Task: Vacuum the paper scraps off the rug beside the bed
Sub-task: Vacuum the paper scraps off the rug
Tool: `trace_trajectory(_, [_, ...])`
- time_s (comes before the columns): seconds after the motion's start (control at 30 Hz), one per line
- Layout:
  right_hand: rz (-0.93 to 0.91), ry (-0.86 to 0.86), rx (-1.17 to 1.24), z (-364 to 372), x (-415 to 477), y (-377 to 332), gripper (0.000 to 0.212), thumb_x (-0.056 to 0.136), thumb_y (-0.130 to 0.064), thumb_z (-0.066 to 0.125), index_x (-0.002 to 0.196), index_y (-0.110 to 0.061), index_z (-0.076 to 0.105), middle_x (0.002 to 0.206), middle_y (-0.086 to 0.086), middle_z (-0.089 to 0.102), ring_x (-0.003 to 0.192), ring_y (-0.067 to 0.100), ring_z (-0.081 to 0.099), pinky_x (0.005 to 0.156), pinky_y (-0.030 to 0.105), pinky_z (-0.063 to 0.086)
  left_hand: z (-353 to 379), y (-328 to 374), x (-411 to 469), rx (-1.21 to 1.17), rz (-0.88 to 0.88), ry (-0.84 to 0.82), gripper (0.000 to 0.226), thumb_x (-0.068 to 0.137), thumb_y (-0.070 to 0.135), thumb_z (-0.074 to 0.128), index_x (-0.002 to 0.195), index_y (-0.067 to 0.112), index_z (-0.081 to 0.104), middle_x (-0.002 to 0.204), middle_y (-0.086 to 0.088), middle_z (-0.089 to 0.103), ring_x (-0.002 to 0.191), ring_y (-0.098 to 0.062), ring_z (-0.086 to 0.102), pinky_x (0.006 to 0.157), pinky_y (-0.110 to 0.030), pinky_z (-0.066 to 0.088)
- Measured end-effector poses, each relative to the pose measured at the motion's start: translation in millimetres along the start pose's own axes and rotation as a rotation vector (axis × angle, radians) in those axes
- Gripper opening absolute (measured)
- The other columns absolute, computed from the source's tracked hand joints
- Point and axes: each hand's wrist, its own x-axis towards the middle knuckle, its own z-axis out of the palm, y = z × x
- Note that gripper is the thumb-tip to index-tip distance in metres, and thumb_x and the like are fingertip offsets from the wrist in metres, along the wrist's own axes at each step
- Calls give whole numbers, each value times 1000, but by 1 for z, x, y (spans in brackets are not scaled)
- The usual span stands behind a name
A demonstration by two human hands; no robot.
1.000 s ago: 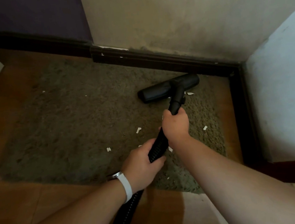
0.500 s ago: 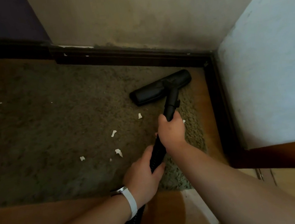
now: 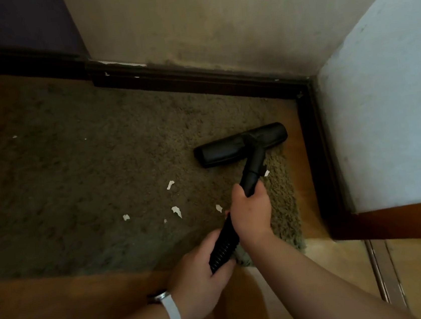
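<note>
Lying on wood floor [image 3: 63,307] by a wall corner: brown rug [image 3: 89,186], paper scraps [image 3: 176,211] scattered, vacuum head [image 3: 219,153] resting; right hand [image 3: 252,212] gripped its tube [image 3: 254,170], left hand [image 3: 199,278] its hose [image 3: 223,244].

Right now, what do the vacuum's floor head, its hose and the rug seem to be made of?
The floor head looks like hard black plastic: smooth moulded shell, dull sheen. The hose is probably flexible black plastic, closely ribbed. The rug is grey-brown shaggy pile with nubby tufts; the fibre cannot be told.
</note>
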Motion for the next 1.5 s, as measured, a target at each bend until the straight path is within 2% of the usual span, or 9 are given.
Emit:
trace_trajectory(0.23, [-86,-60,-29,20,26,-40,8,89,-31,55,93,-24,53,77,7,64,71,32,69,70,55,60,-15,18,30,47,54,141,49,94,35,64,110,76,42,79,-3,68,62,-27,62,53,-43,48])
trace_trajectory(0.4, [-79,-117,-59,26,38,-51,8,92,-27,55,95,-21,52,82,9,63,75,34,69,72,56,60,-16,21,40,58,25,154,36,95,35,64,125,51,50,77,-3,67,62,-27,62,50,-40,46])
trace_trajectory(0.5, [-66,-110,-61,21,28,-38,10,92,-27,55,99,-20,53,80,8,62,73,33,69,70,55,60,-10,17,29,59,14,116,36,95,35,63,123,53,50,75,-5,66,58,-25,60,48,-33,42])
trace_trajectory(0.7, [-38,-131,-59,-3,-12,-4,6,97,-25,55,97,-25,50,77,9,60,62,27,63,62,51,58,4,-4,-8,-8,-63,-29,43,93,37,64,116,67,43,80,-6,67,60,-31,59,52,-37,41])
trace_trajectory(0.87, [-22,-161,-39,-7,-39,-5,6,98,-25,55,95,-27,50,73,5,59,59,27,64,60,47,59,0,-4,-38,-52,-53,-6,43,95,35,65,115,67,45,84,-6,65,60,-26,56,55,-34,40])
trace_trajectory(0.97, [-62,-239,-49,8,-52,-14,7,96,-22,56,93,-26,51,69,4,58,54,21,61,55,40,57,-4,-7,-48,-39,-75,71,36,94,37,64,117,58,45,81,-1,65,63,-31,59,53,-36,41])
trace_trajectory(1.2, [-274,-478,-345,51,-76,-14,9,88,-30,60,91,-27,52,79,8,68,69,29,68,65,48,59,12,-18,-74,-156,-159,297,24,97,30,61,111,38,43,75,-1,60,52,-13,53,47,-30,39])
trace_trajectory(1.33, [-328,-599,-473,50,-82,-8,13,90,-33,60,94,-25,50,78,9,68,67,30,68,64,47,59,27,-9,-69,-210,-244,498,39,88,43,60,121,30,44,81,3,65,63,-20,64,53,-40,49])
trace_trajectory(1.5, [-402,-725,-565,48,-73,-12,15,88,-32,63,94,-22,52,77,8,65,68,30,68,64,47,59,47,6,-62,-346,-324,654,38,90,28,68,120,32,46,89,9,65,76,-12,66,61,-31,52])
